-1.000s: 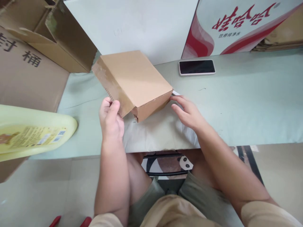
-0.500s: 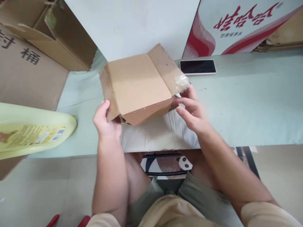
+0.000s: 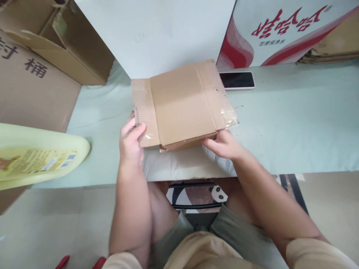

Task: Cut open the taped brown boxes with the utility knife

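A small brown cardboard box (image 3: 182,106) is tilted above the table, its broad face turned up and flaps sticking out on both sides. Clear tape shines on the right flap (image 3: 221,101). My left hand (image 3: 131,140) is closed on the left flap (image 3: 144,112), thumb on top and fingers behind. At the near right corner my right hand (image 3: 224,144) grips the box, its thumb along the front edge and the other fingers partly hidden beneath the flap. The underside of the box is out of sight.
A phone (image 3: 238,80) lies behind the box's right flap, partly covered. Along the back stand a white carton (image 3: 159,33) and a red-and-white carton (image 3: 238,45). Open cardboard boxes (image 3: 75,56) and a yellow bottle (image 3: 42,157) occupy the left of the cloth-covered table (image 3: 294,123).
The box has shifted right and slightly toward me, its flaps now spread flatter. My right hand has closed on the near right corner; the left has moved right with its flap.
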`<action>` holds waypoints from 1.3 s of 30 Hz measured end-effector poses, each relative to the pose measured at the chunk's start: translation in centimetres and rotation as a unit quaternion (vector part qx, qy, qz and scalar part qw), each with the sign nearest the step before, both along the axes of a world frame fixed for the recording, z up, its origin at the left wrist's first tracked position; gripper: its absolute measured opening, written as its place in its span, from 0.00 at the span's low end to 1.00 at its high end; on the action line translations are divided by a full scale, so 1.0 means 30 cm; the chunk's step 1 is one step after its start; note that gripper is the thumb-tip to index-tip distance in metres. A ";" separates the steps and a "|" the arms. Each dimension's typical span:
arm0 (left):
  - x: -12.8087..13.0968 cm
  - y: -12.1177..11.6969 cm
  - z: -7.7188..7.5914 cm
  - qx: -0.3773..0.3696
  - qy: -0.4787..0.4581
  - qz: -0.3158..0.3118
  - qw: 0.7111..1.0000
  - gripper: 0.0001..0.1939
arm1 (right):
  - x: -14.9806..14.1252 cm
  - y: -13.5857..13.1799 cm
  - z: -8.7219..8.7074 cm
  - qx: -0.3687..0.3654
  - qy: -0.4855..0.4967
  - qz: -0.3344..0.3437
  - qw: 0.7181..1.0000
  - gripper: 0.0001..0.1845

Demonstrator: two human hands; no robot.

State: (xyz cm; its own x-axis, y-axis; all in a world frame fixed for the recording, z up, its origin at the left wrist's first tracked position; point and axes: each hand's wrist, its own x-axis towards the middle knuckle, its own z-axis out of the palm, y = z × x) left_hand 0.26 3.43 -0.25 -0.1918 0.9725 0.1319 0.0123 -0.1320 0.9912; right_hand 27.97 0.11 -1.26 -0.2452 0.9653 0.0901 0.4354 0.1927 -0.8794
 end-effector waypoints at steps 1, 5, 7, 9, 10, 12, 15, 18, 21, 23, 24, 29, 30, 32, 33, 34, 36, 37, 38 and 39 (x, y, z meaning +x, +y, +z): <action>0.003 -0.002 0.002 0.001 -0.017 0.006 1.000 0.12 | -0.002 0.004 0.000 0.001 0.004 0.005 1.000 0.23; 0.020 -0.010 -0.004 0.016 -0.071 -0.051 0.996 0.20 | -0.003 0.018 -0.005 -0.003 0.018 -0.028 0.999 0.30; 0.025 -0.011 -0.017 0.012 -0.067 -0.111 0.992 0.24 | 0.002 0.019 -0.008 -0.026 0.003 -0.025 0.999 0.29; 0.026 -0.008 -0.032 0.015 -0.060 -0.150 0.987 0.25 | 0.007 0.017 -0.011 -0.050 -0.027 -0.009 0.998 0.26; 0.025 -0.005 -0.039 0.023 -0.058 -0.157 0.986 0.25 | 0.007 0.016 -0.012 -0.051 -0.039 -0.007 0.998 0.26; 0.021 0.002 -0.048 0.040 -0.045 -0.142 0.988 0.24 | 0.004 0.019 -0.015 -0.028 -0.037 -0.022 0.999 0.27; 0.016 0.010 -0.054 0.059 -0.006 -0.080 0.995 0.27 | -0.002 0.030 -0.029 0.005 0.004 -0.080 0.997 0.33; 0.016 0.008 -0.050 0.050 0.016 -0.044 0.998 0.32 | 0.004 0.040 -0.044 0.042 -0.016 -0.199 0.979 0.37; 0.020 -0.001 -0.042 0.017 0.017 -0.044 0.999 0.32 | 0.022 0.037 -0.042 0.099 -0.051 -0.291 0.950 0.35; 0.019 -0.003 -0.040 0.019 0.012 -0.057 0.998 0.31 | 0.029 0.030 -0.028 0.113 -0.033 -0.293 0.949 0.29; 0.016 -0.003 -0.043 0.028 0.010 -0.068 0.997 0.30 | 0.029 0.027 -0.019 0.114 -0.015 -0.285 0.952 0.25; -0.007 0.004 -0.066 0.083 0.032 -0.190 0.978 0.33 | 0.014 0.029 0.006 0.066 0.120 -0.276 0.952 0.24; -0.006 0.003 -0.067 0.090 0.034 -0.205 0.974 0.34 | 0.012 0.033 0.004 0.055 0.152 -0.280 0.946 0.24; 0.007 -0.001 -0.065 0.102 0.031 -0.218 0.970 0.36 | 0.009 0.042 -0.008 0.051 0.211 -0.293 0.931 0.24; 0.016 -0.004 -0.062 0.107 0.028 -0.221 0.969 0.36 | 0.009 0.046 -0.015 0.056 0.235 -0.301 0.923 0.23; 0.027 -0.006 -0.058 0.112 0.028 -0.221 0.968 0.37 | 0.009 0.049 -0.022 0.062 0.253 -0.309 0.915 0.23; 0.044 -0.010 -0.052 0.113 0.033 -0.214 0.970 0.38 | 0.010 0.052 -0.030 0.072 0.273 -0.320 0.904 0.20; 0.048 -0.012 -0.050 0.109 0.039 -0.208 0.971 0.39 | 0.011 0.052 -0.031 0.075 0.279 -0.320 0.902 0.19; 0.050 -0.013 -0.048 0.103 0.044 -0.200 0.973 0.39 | 0.012 0.052 -0.030 0.077 0.283 -0.315 0.903 0.18; 0.050 -0.014 -0.046 0.096 0.046 -0.191 0.976 0.38 | 0.013 0.051 -0.027 0.079 0.286 -0.309 0.904 0.17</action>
State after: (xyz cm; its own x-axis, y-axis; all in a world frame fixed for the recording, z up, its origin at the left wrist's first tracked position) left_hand 1.76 3.01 -1.62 0.2007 0.9268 0.3174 0.0129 -0.3265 0.9451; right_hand 28.34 1.63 -2.08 0.4656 0.8665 0.1797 -0.0137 0.2101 -0.9776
